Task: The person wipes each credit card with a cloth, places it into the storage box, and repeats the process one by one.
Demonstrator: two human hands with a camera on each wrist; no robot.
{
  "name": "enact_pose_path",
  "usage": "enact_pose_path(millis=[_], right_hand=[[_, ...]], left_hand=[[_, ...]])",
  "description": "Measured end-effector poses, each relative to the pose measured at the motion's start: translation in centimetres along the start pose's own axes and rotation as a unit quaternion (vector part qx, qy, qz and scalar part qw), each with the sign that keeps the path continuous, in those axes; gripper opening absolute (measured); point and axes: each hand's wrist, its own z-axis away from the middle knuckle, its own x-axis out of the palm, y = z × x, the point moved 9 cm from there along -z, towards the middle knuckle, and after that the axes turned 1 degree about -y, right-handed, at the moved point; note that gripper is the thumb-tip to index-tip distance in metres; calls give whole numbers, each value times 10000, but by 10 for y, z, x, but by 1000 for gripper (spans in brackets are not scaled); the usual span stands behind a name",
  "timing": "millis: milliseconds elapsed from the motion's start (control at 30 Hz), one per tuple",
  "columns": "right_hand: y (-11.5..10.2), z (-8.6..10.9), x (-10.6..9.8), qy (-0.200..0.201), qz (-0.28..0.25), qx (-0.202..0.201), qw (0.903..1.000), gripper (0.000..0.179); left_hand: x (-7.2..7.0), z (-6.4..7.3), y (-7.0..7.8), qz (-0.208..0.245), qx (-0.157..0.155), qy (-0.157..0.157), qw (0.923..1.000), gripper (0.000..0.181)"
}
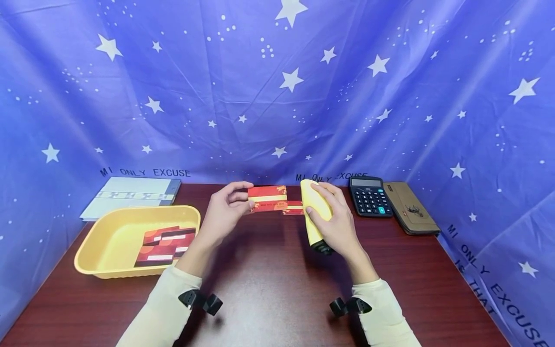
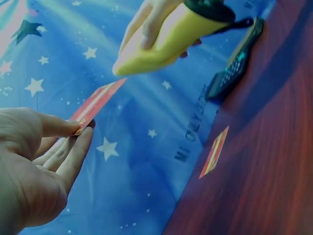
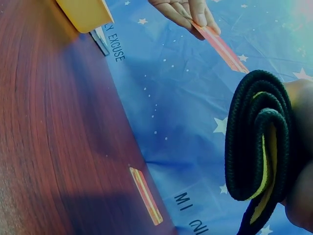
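Observation:
My left hand [image 1: 225, 212] pinches a red card [image 1: 267, 198] with a pale yellow stripe by its left end, thumb on one face and fingers behind. The card is held up above the table, as the left wrist view shows. My right hand [image 1: 336, 214] grips a folded yellow cloth [image 1: 316, 207] with a dark green edge, its folded layers [image 3: 259, 137] plain in the right wrist view. The cloth's tip points toward the card with a small gap between. A second red striped card [image 2: 214, 152] lies on the table near the back edge, partly covered in the head view.
At left stands a yellow basin [image 1: 104, 241] with several dark red cards [image 1: 165, 246] inside. Behind it lies a pale notebook [image 1: 130, 193]. A black calculator [image 1: 370, 196] and a brown wallet [image 1: 409, 207] are at the back right. A star-patterned blue curtain [image 1: 243, 96] hangs behind the table [image 1: 269, 289].

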Motion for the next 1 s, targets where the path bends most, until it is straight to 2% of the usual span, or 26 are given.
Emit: enact_pose_path(millis=[200,400,700,1000], right_hand=[[-5,1,2,16,-29,-24,10000,58],[-11,2,6,5,-52,-147,9999,59],[-17,3,12,-1,-231,-118,9997,59],[-22,2,24,-108,-242,-172,9995,58]], left_hand=[[5,9,-5,378,-156,-74,9991,47],[2,13,-6,483,-175,125,9986,46],[3,11,-11,380,-153,70,9991,47],[0,10,-12,541,-116,148,9984,46]])
